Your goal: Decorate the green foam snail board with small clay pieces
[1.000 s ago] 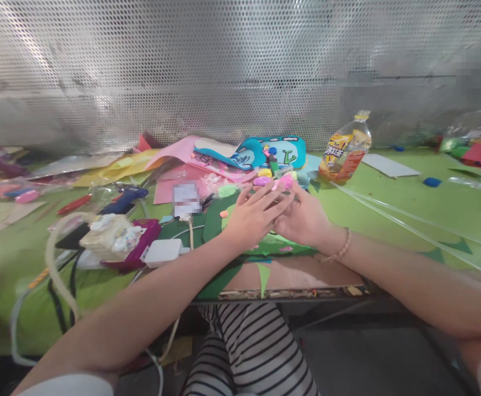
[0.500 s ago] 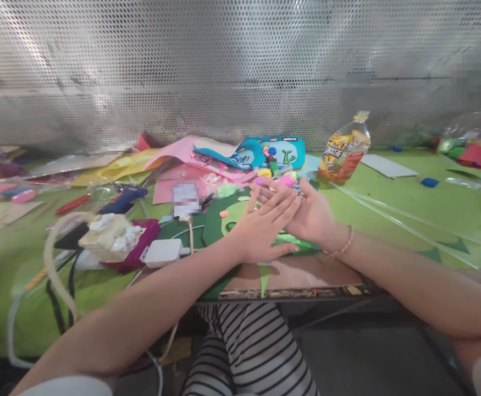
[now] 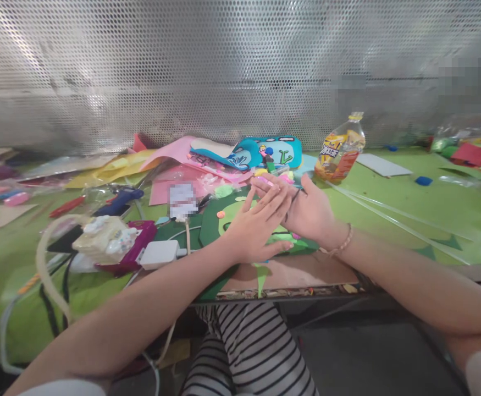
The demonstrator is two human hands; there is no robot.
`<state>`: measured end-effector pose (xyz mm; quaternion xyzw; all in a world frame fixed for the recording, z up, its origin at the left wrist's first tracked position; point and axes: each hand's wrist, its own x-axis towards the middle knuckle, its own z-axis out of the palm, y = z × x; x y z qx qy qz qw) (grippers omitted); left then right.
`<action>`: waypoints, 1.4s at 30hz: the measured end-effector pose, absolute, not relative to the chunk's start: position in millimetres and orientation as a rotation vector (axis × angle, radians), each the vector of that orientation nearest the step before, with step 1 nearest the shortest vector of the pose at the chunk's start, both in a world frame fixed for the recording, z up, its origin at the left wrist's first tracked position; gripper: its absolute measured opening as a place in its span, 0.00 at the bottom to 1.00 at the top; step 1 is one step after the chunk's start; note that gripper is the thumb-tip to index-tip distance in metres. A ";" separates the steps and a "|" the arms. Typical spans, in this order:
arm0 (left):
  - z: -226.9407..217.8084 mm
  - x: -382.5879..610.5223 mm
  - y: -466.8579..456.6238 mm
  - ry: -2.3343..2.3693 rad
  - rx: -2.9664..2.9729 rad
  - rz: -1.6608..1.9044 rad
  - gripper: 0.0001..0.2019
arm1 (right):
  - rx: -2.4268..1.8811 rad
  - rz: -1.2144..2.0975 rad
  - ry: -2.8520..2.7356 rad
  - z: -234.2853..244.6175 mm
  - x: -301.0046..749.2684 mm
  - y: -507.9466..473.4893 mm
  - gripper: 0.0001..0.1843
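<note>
My left hand [image 3: 256, 223] lies flat with its fingers stretched out, palm pressed against the palm of my right hand [image 3: 306, 212]. My right hand is also spread, fingers straight, with a beaded bracelet [image 3: 341, 246] at the wrist. A small pink piece [image 3: 264, 182] shows at my right fingertips. Both hands hover over a green felt craft piece [image 3: 224, 217] lying on a brown board [image 3: 302, 274] at the table's front edge. Whether anything lies between the palms is hidden.
A tilted drink bottle [image 3: 339, 148] stands behind my hands on the right, a blue printed pouch [image 3: 265, 151] and pink paper sheets [image 3: 174, 157] behind. A white charger [image 3: 160, 253], a purple case [image 3: 135, 242], cables and a blue glue gun [image 3: 120, 199] lie left. Clear sticks [image 3: 392, 217] cross the green table.
My hands went from loosely clasped to flat palm against palm. The left hand has slid along the right palm, and the view has shifted slightly.
</note>
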<state>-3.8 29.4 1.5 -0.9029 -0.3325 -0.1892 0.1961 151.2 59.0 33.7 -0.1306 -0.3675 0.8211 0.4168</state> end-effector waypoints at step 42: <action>3.9 -6.7 32.1 -0.862 -2.584 -0.499 0.38 | -0.423 2.055 -0.782 26.3 145.5 61.1 0.35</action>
